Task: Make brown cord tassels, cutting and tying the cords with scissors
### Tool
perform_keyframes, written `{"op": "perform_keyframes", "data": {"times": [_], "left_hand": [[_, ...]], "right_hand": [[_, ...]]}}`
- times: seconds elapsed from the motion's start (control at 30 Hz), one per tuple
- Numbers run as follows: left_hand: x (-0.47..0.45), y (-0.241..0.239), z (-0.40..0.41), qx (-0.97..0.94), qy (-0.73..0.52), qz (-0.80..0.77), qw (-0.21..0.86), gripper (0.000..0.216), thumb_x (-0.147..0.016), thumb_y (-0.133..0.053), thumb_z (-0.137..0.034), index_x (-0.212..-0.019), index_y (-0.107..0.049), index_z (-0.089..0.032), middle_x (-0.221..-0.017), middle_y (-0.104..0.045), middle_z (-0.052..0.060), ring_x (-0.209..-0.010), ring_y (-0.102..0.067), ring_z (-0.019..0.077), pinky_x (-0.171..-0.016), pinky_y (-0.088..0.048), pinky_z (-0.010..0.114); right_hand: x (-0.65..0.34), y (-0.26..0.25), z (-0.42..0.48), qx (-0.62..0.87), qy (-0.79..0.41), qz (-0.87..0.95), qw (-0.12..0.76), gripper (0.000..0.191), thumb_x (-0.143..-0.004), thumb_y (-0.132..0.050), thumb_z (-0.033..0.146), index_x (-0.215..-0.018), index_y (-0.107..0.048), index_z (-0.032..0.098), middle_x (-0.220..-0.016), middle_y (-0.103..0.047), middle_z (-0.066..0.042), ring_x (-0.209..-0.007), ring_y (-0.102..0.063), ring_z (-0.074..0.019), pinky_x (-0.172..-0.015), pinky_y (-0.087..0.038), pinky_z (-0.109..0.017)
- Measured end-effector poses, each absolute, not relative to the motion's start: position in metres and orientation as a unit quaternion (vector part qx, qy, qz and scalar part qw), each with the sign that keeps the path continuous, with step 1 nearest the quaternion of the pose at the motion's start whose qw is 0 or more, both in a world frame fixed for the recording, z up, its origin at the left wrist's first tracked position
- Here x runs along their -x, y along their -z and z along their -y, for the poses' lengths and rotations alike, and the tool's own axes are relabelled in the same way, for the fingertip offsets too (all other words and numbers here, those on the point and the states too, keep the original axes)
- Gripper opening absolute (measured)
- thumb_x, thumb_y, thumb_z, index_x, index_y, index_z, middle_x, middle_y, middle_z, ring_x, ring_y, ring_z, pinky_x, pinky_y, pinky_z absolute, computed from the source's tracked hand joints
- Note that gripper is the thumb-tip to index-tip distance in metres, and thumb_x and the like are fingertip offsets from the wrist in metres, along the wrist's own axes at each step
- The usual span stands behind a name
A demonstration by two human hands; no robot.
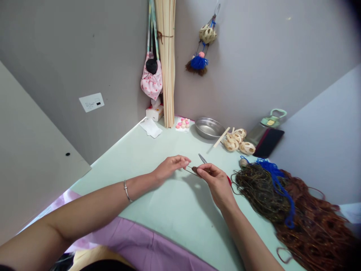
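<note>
Both hands are stretching a thin dark cord (189, 169) just above the pale green worktop (169, 214).
The left hand (170, 167) is pinching one end; the right hand (216, 182) is curling shut around the other end and slim steel scissors (202, 159). The wiry strand could be slipping free, and the sharp tips are sitting near fingers.

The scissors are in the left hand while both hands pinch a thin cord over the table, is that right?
Not quite. The head view shows the scissors in the right hand, blades pointing up, a red handle showing below the palm. The left hand holds no tool; both hands do pinch the thin cord over the table.
</note>
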State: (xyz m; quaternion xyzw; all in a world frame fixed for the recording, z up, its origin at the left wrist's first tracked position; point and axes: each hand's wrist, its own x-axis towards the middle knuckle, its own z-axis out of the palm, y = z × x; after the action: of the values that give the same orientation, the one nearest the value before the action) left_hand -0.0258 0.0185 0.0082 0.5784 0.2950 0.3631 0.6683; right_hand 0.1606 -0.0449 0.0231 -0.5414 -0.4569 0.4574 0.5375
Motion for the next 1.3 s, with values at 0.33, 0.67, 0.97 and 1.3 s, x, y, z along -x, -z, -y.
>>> {"op": "perform_keyframes", "data": {"times": [0.33,0.67,0.97,1.3], "left_hand": [[0.025,-0.011,-0.017,-0.477,-0.314,-0.242,0.784,0.045,-0.087,-0.06,-0.052,-0.066,-0.037,-0.02,-0.059,-0.021,-0.01,-0.047,-0.022,0.0051,-0.059,-0.04,0.023],[0.027,-0.015,-0.026,-0.45,-0.401,-0.229,0.765,0.042,-0.087,-0.058,-0.056,-0.073,-0.047,-0.018,-0.072,-0.049,-0.002,-0.069,-0.052,0.0102,-0.086,-0.045,0.03],[0.03,-0.004,-0.014,-0.731,-0.29,-0.287,0.547,0.027,-0.094,-0.048,-0.048,-0.093,-0.048,-0.022,-0.071,-0.048,-0.005,-0.062,-0.04,0.0123,-0.062,-0.034,0.026],[0.03,-0.003,-0.024,-0.657,-0.232,-0.271,0.664,0.014,-0.088,-0.054,-0.03,-0.087,-0.061,-0.018,-0.076,-0.053,0.0,-0.065,-0.045,0.0119,-0.061,-0.035,0.026]], "right_hand": [[-0.158,-0.021,0.044,0.548,-0.471,0.435,0.537,0.022,-0.066,-0.085,0.034,-0.077,-0.071,0.02,-0.069,-0.067,-0.002,-0.062,-0.057,-0.0162,-0.056,-0.046,-0.029],[-0.154,-0.016,0.043,0.538,-0.49,0.472,0.497,0.022,-0.067,-0.084,0.034,-0.076,-0.072,0.018,-0.064,-0.065,0.0,-0.059,-0.055,-0.0153,-0.061,-0.044,-0.03],[-0.152,-0.022,0.046,0.552,-0.467,0.5,0.477,0.02,-0.071,-0.079,0.037,-0.078,-0.071,0.02,-0.069,-0.068,-0.001,-0.063,-0.059,-0.0169,-0.065,-0.047,-0.033],[-0.181,-0.026,0.044,0.672,-0.239,0.609,0.346,0.019,-0.088,-0.057,0.033,-0.099,-0.063,0.02,-0.097,-0.066,-0.01,-0.087,-0.059,-0.0261,-0.079,-0.044,-0.04]]}}
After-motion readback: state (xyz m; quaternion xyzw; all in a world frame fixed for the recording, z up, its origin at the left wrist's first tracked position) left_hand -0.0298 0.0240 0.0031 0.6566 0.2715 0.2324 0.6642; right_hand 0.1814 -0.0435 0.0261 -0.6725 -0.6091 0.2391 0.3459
